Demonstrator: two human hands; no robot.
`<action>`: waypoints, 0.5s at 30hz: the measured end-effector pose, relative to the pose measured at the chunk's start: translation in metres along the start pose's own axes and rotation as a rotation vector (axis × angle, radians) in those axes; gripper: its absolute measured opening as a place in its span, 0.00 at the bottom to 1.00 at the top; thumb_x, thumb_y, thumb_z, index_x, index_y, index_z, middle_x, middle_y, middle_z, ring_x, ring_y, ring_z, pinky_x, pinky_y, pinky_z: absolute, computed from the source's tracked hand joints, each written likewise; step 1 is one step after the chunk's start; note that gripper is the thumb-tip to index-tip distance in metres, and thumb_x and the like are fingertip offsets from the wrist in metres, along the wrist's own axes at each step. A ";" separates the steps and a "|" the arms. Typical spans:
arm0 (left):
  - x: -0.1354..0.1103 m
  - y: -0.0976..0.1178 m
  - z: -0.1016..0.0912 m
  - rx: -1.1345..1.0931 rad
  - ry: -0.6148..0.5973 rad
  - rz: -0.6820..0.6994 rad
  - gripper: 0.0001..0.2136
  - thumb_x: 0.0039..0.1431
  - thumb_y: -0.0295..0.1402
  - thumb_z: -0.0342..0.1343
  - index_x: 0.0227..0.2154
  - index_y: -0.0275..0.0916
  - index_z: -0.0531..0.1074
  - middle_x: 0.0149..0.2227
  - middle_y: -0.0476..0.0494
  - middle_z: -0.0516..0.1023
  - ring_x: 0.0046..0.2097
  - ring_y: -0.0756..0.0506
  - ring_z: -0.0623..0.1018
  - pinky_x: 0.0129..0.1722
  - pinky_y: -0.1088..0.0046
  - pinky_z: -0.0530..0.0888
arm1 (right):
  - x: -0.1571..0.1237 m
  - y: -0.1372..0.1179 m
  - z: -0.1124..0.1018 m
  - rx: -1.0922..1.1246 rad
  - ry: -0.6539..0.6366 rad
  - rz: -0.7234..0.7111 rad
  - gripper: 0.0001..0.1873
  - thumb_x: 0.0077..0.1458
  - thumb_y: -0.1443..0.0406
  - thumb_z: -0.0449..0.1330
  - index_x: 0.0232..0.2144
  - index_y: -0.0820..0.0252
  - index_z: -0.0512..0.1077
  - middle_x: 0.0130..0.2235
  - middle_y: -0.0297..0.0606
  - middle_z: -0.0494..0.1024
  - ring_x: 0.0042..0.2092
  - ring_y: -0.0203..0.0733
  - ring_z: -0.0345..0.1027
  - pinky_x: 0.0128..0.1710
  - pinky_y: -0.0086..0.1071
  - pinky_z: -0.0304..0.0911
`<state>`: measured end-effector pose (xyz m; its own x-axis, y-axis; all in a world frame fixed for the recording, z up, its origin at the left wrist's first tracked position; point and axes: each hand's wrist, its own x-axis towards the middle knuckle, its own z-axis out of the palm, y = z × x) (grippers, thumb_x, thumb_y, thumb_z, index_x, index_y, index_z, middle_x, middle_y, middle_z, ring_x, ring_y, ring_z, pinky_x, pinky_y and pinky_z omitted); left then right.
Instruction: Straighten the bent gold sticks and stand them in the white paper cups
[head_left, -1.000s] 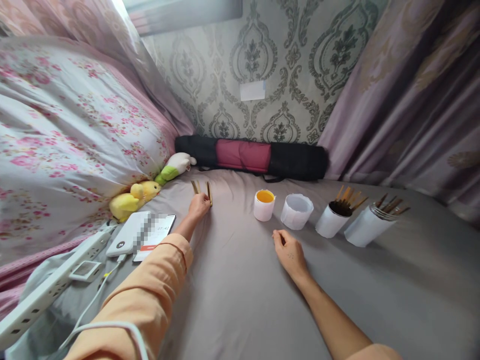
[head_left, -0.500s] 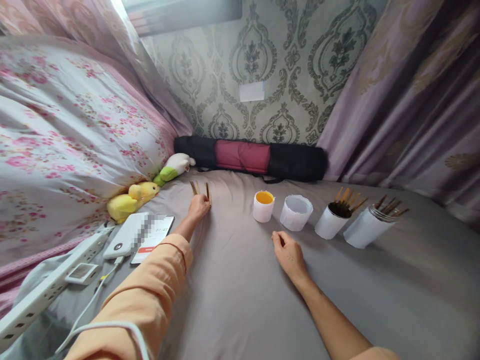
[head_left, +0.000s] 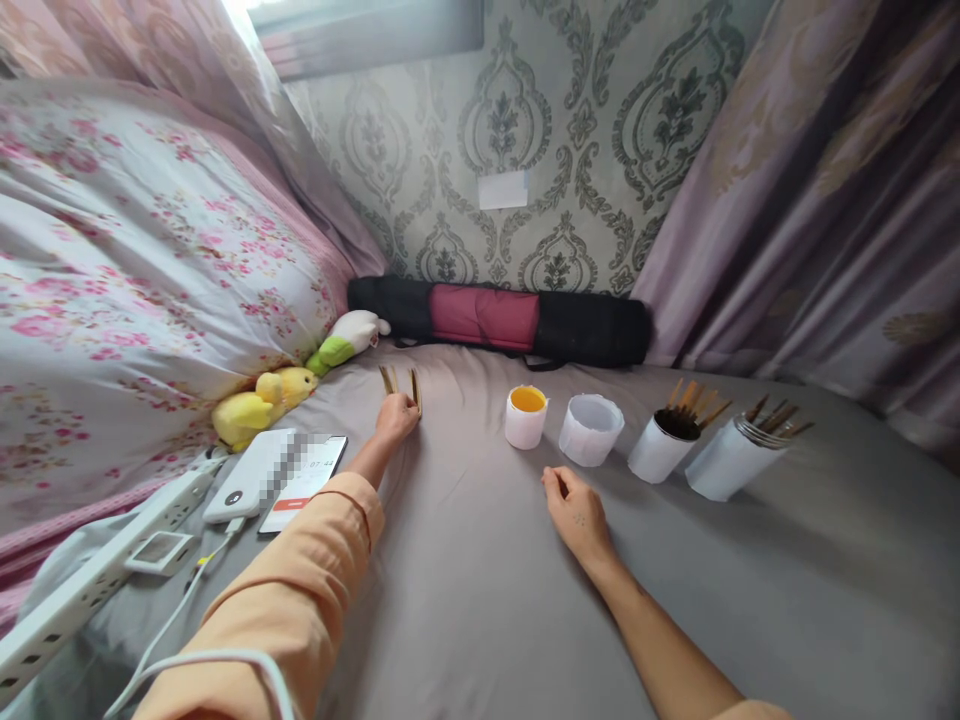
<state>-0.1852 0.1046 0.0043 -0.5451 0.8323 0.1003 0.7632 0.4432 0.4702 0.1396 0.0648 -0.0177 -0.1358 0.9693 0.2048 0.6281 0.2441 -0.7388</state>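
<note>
Thin sticks [head_left: 411, 388] are pinched in the closed fingers of the left hand [head_left: 396, 418] near the quilt [head_left: 150, 260] edge, while the right hand [head_left: 579, 512] is laid loosely curled, empty, on open grey bed [head_left: 465, 600] before a row of cups [head_left: 590, 428].

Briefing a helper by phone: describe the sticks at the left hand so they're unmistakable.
Find the long black and red bag against the wall. Before its left end, on the grey sheet, the left hand holds thin brown sticks. Unlike those in the white cups further right, these have no cup.
</note>
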 end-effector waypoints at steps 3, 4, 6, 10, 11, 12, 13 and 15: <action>-0.001 0.001 -0.002 -0.029 -0.008 -0.009 0.08 0.44 0.28 0.51 0.25 0.34 0.75 0.29 0.38 0.77 0.34 0.45 0.74 0.31 0.76 0.64 | 0.000 -0.001 -0.001 -0.011 -0.007 0.010 0.18 0.55 0.55 0.45 0.26 0.58 0.70 0.27 0.38 0.76 0.28 0.38 0.67 0.28 0.27 0.54; -0.001 0.002 -0.003 -0.041 -0.010 -0.010 0.08 0.44 0.28 0.51 0.24 0.34 0.75 0.28 0.39 0.77 0.34 0.45 0.74 0.30 0.77 0.64 | 0.000 -0.001 -0.001 -0.017 -0.011 0.014 0.18 0.55 0.55 0.45 0.26 0.58 0.70 0.27 0.38 0.76 0.28 0.38 0.66 0.28 0.27 0.54; -0.001 0.004 -0.004 -0.070 -0.010 -0.012 0.07 0.43 0.28 0.51 0.23 0.34 0.75 0.26 0.39 0.76 0.33 0.45 0.74 0.29 0.76 0.63 | 0.000 -0.001 -0.001 -0.021 -0.016 0.015 0.18 0.55 0.55 0.45 0.27 0.58 0.70 0.26 0.37 0.75 0.28 0.38 0.66 0.29 0.27 0.54; -0.001 0.007 -0.007 -0.151 0.002 -0.026 0.07 0.42 0.27 0.52 0.21 0.33 0.74 0.24 0.39 0.75 0.31 0.44 0.74 0.28 0.75 0.63 | 0.000 0.000 -0.001 -0.018 -0.016 0.008 0.18 0.55 0.55 0.45 0.27 0.57 0.69 0.27 0.37 0.76 0.29 0.38 0.66 0.29 0.27 0.54; -0.001 0.008 -0.007 -0.176 0.006 -0.035 0.06 0.41 0.27 0.52 0.21 0.33 0.74 0.23 0.39 0.75 0.31 0.44 0.74 0.27 0.75 0.63 | 0.000 0.001 0.000 -0.018 -0.015 0.011 0.18 0.55 0.55 0.45 0.27 0.57 0.69 0.27 0.37 0.76 0.29 0.38 0.66 0.29 0.27 0.54; -0.001 0.008 -0.008 -0.205 0.009 -0.046 0.06 0.41 0.27 0.52 0.21 0.33 0.74 0.23 0.40 0.75 0.31 0.44 0.74 0.27 0.75 0.63 | 0.000 0.001 0.000 -0.019 -0.016 0.014 0.17 0.55 0.55 0.45 0.27 0.57 0.69 0.27 0.36 0.76 0.29 0.38 0.66 0.29 0.27 0.54; -0.001 0.009 -0.008 -0.236 0.011 -0.059 0.06 0.41 0.27 0.52 0.21 0.33 0.74 0.22 0.40 0.74 0.30 0.44 0.73 0.27 0.75 0.63 | 0.000 0.001 0.000 -0.018 -0.017 0.015 0.17 0.55 0.55 0.45 0.27 0.57 0.69 0.27 0.36 0.76 0.29 0.38 0.66 0.29 0.27 0.54; -0.001 0.009 -0.008 -0.313 0.003 -0.091 0.05 0.41 0.27 0.53 0.20 0.33 0.73 0.20 0.42 0.73 0.29 0.45 0.73 0.26 0.76 0.63 | 0.000 0.001 0.000 -0.015 -0.018 0.015 0.17 0.55 0.55 0.45 0.27 0.57 0.69 0.27 0.37 0.76 0.29 0.38 0.66 0.29 0.27 0.54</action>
<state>-0.1801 0.1053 0.0154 -0.6078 0.7926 0.0481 0.5677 0.3914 0.7242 0.1402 0.0648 -0.0191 -0.1397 0.9733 0.1822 0.6416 0.2291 -0.7320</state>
